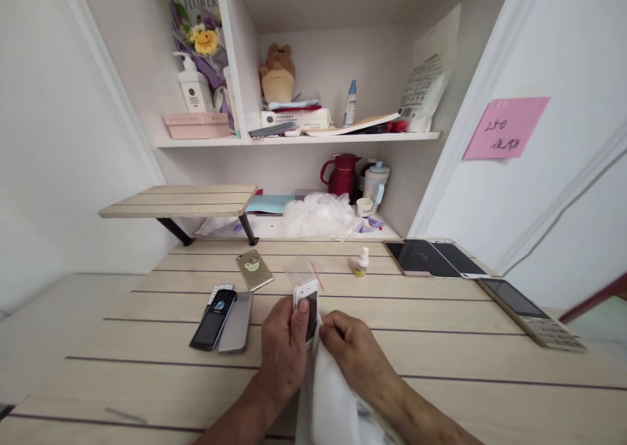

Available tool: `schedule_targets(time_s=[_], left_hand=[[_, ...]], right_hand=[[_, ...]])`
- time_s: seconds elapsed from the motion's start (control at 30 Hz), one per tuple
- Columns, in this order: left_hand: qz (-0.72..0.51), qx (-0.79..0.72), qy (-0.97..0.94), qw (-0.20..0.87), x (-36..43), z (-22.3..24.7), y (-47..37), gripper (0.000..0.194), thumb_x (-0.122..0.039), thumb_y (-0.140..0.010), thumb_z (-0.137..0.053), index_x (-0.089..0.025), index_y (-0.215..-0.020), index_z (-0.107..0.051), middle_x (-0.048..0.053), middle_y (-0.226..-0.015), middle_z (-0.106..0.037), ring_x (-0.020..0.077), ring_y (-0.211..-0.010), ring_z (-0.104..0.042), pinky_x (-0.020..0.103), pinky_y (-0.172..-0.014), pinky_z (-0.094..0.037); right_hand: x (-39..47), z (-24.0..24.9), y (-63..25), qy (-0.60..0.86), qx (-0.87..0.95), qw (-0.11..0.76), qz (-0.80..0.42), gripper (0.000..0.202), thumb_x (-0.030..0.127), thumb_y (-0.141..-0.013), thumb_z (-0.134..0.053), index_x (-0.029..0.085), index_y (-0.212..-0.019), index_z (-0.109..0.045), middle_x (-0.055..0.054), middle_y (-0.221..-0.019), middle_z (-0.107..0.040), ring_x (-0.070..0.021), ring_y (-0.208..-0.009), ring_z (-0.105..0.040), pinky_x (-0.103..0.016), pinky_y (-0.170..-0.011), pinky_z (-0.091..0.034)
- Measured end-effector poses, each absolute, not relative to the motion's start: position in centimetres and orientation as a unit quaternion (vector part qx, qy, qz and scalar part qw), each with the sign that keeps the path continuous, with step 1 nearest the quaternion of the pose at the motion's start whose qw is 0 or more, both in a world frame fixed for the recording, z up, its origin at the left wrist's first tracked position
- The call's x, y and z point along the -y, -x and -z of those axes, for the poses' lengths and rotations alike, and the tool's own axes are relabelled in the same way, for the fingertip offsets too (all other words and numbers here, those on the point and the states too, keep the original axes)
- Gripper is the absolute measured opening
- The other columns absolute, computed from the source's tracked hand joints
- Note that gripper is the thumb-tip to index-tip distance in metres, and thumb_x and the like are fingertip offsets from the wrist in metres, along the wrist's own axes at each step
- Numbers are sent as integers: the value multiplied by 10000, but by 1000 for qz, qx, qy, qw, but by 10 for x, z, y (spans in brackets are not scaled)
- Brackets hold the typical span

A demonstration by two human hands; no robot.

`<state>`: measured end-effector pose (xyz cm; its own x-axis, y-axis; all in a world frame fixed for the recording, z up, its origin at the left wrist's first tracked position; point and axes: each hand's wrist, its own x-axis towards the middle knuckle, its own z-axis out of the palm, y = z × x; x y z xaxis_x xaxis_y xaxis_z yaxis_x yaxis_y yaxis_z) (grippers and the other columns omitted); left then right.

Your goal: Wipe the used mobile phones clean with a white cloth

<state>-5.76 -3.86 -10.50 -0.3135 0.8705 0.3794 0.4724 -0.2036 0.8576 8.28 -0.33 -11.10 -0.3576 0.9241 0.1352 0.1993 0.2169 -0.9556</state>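
A white phone (307, 295) stands nearly upright in my left hand (285, 340), the thumb pressed along its dark screen. Just right of the phone, my right hand (353, 344) pinches a white cloth (329, 393) close to the phone's side edge; the rest of the cloth hangs down toward me. Behind the phone's top end is a clear zip bag (300, 273) with a red line. Left of my hands lie a black keypad phone (214, 319), a grey phone (236, 324) partly under it, and a gold phone (254, 270) with a green frog sticker.
A small spray bottle (362, 263) stands beyond my right hand. Several phones lie at the right, nearest a gold keypad phone (531, 314). A raised wooden stand (179, 200) is at the back left. White fluffy material (319, 215) and a red jug (341, 176) sit under the shelf.
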Motion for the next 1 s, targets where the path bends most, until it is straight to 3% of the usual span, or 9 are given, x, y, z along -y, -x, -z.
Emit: schedule_targets(time_s=[0.27, 0.47, 0.73, 1.0], left_hand=[[-522, -556, -617, 196, 40, 109, 51, 317, -399, -966, -418, -199, -779, -578, 12, -709, -598, 157, -655, -521, 267, -633, -363], [-558, -596, -558, 147, 36, 103, 62, 356, -401, -987, -357, -213, -718, -496, -9, -636, -508, 156, -612, -451, 276, -589, -322], [-521, -553, -613, 218, 40, 109, 51, 354, -428, -960, -426, -194, -747, -585, 7, -680, -590, 150, -637, -508, 269, -628, -357], [-598, -620, -470, 193, 33, 98, 64, 425, -505, -971, -357, -218, -674, -460, -34, -615, -460, 140, -599, -388, 271, -567, -315]], right_hand=[[-6, 100, -99, 428, 642, 427, -472, 289, 416, -921, -520, 179, -968, -678, -11, -775, -652, -158, -682, -520, -238, -597, -408], [5, 108, -84, 411, 656, 388, -501, 278, 372, -862, -579, 164, -698, -663, 6, -628, -583, -141, -580, -467, -245, -545, -379], [-6, 95, -99, 432, 627, 424, -491, 303, 440, -895, -550, 166, -930, -674, 2, -709, -598, -152, -636, -470, -250, -570, -379], [8, 104, -81, 385, 608, 359, -594, 279, 406, -848, -624, 157, -722, -632, 35, -607, -467, -104, -545, -359, -229, -488, -288]])
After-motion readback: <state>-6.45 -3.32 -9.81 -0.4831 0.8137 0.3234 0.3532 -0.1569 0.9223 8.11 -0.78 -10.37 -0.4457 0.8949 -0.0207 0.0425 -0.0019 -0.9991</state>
